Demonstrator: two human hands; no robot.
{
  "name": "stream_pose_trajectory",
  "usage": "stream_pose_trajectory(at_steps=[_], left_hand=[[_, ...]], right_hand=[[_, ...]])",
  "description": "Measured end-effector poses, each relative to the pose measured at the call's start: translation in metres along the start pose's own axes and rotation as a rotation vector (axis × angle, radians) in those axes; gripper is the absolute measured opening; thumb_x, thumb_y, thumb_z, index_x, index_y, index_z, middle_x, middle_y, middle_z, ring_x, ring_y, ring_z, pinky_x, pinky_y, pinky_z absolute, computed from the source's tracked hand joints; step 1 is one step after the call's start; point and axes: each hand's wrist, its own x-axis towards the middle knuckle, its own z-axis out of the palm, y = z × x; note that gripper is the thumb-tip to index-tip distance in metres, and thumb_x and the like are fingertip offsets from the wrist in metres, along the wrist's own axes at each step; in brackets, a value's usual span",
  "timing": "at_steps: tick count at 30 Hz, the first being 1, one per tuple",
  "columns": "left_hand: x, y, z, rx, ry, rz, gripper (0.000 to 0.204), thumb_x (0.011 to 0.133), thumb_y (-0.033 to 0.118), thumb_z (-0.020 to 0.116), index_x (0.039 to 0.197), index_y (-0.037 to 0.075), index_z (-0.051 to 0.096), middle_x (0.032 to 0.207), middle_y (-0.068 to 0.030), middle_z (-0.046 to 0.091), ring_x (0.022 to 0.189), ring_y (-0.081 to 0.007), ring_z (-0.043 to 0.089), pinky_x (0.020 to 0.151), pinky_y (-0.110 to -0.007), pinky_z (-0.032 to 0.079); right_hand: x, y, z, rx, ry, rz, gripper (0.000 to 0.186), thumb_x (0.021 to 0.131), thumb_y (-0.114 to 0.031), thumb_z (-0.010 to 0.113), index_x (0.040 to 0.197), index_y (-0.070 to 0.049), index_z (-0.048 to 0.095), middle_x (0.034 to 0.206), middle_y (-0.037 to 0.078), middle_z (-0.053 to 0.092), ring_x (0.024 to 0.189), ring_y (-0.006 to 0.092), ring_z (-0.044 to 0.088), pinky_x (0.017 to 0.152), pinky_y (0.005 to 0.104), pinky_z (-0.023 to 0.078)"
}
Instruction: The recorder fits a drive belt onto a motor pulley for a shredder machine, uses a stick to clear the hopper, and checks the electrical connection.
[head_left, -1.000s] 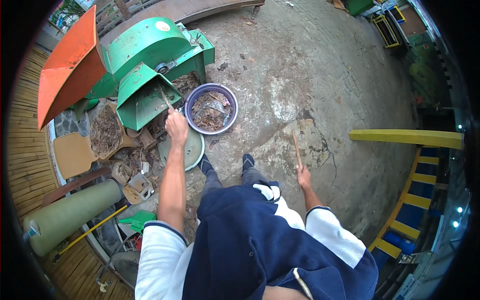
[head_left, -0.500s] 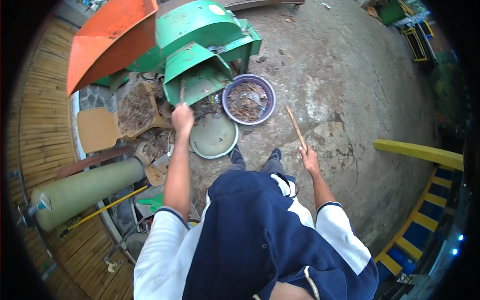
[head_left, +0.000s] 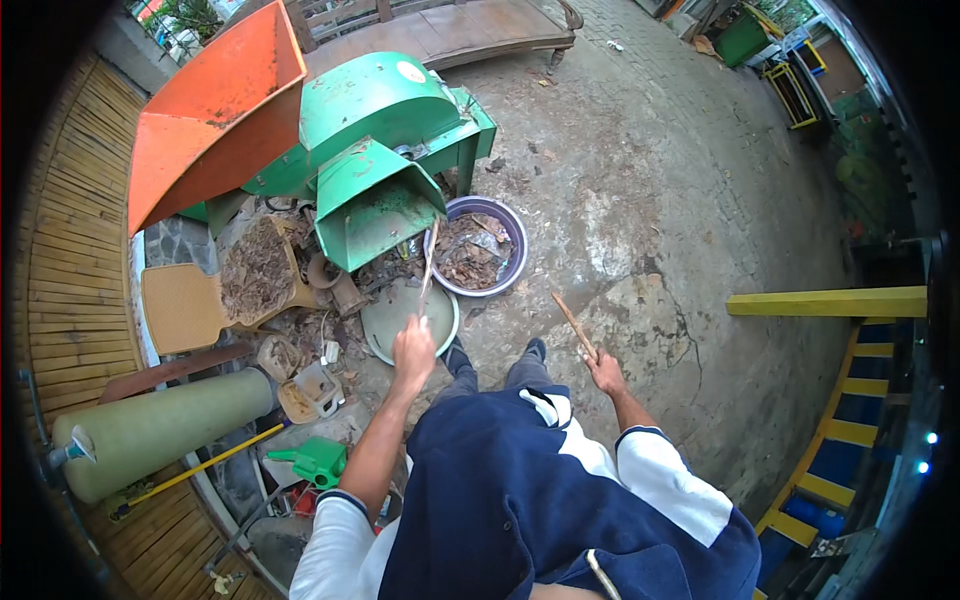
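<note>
My left hand [head_left: 414, 350] is closed round a thin wooden stick [head_left: 430, 265], whose far end reaches up to the edge of the green chute [head_left: 365, 225] and the rim of a purple basin. In my right hand [head_left: 604, 373], held lower and off to the right, is a second wooden stick [head_left: 574, 325] that points up and left over the concrete. Dry leaf litter and scraps fill the purple basin [head_left: 522, 235]. A round, pale green lid or shallow tub [head_left: 385, 318] lies just beyond my left hand, partly covered by it.
The green machine [head_left: 385, 105] with its orange hopper [head_left: 215, 130] stands at the far left. Beside it, a tan chair [head_left: 185, 308] holds shredded leaves. A long green cylinder [head_left: 170, 430] and a green watering can [head_left: 315, 460] lie at left. A yellow beam [head_left: 830, 302] juts in from the right.
My left hand has drawn its stick out of the green chute and moved it right and nearer. The right hand keeps its stick. The view has tilted up, showing more of the bench.
</note>
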Motion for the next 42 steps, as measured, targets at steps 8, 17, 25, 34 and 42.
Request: stream_pose_trajectory(at_steps=[8,17,25,34,42], left_hand=[[0.048,-0.038,-0.049,0.013,0.236,-0.006,0.032,0.103,0.022,0.051,0.086,-0.003,0.06,0.074,-0.0277,0.062,0.072,-0.047,0.063,0.061,-0.052,0.044],[0.125,0.039,-0.05,0.219,-0.009,-0.066,0.044,0.101,0.033,0.05,0.094,-0.006,0.069,0.097,-0.0313,0.067,0.098,-0.05,0.064,0.086,-0.057,0.048],[0.019,0.134,-0.099,0.046,0.387,-0.039,0.036,0.106,0.028,0.047,0.093,-0.003,0.06,0.078,-0.0284,0.061,0.076,-0.0491,0.059,0.065,-0.053,0.044],[-0.035,0.004,0.041,0.012,0.445,-0.32,0.034,0.103,0.027,0.05,0.092,-0.004,0.061,0.082,-0.0314,0.064,0.088,-0.0541,0.06,0.077,-0.06,0.045],[-0.037,0.056,0.032,-1.038,0.417,-0.56,0.026,0.107,0.027,0.043,0.096,0.007,0.055,0.065,0.002,0.047,0.047,-0.0092,0.045,0.04,-0.028,0.037]], right_hand=[[-0.005,0.01,-0.029,-0.003,-0.064,0.099,0.055,0.099,-0.05,0.056,0.119,0.002,0.06,0.107,0.027,0.069,0.105,0.0459,0.065,0.088,0.0523,0.052],[0.002,0.021,-0.037,0.144,0.041,0.0,0.05,0.099,-0.046,0.057,0.116,0.001,0.055,0.092,0.026,0.068,0.093,0.045,0.067,0.08,0.0497,0.051],[-0.014,0.109,-0.06,0.121,0.015,0.094,0.05,0.098,-0.047,0.059,0.119,-0.001,0.058,0.102,0.027,0.069,0.099,0.0458,0.066,0.085,0.0521,0.051],[-0.011,0.248,-0.078,0.143,0.079,0.211,0.051,0.098,-0.045,0.061,0.118,0.002,0.064,0.111,0.028,0.068,0.107,0.0462,0.064,0.09,0.0521,0.05],[0.037,0.254,-0.085,-0.011,0.045,0.107,0.051,0.097,-0.046,0.061,0.114,0.002,0.064,0.109,0.028,0.068,0.107,0.0463,0.064,0.091,0.0523,0.049]])
